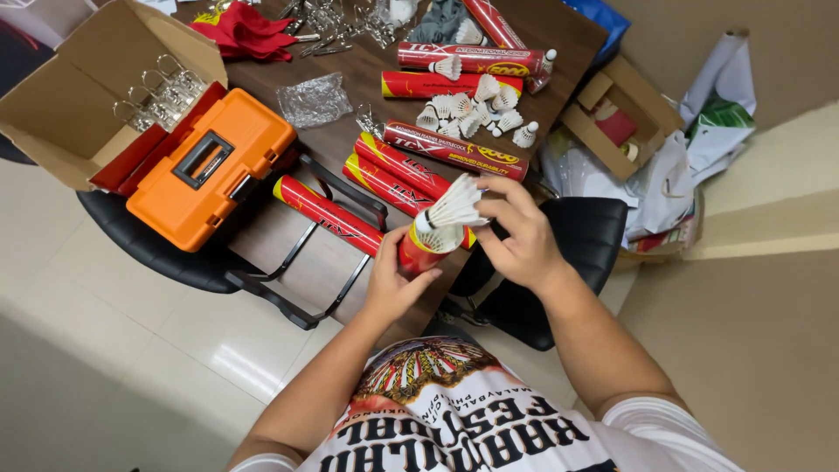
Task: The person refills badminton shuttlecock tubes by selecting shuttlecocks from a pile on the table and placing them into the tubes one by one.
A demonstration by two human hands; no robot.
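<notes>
my left hand is wrapped around one open red tube at the middle of the frame, gripping it near its lower end. my right hand sits just right of the tube's mouth, fingers pinched on the white shuttlecock that sticks out of it, feathers fanned toward the upper right. i count seven more red tubes lying on the brown table above my hands, three of them just left of the one i hold. a loose pile of about nine shuttlecocks lies in the upper middle. one orange toolbox rests on one black chair at the left, beside one open cardboard box.
</notes>
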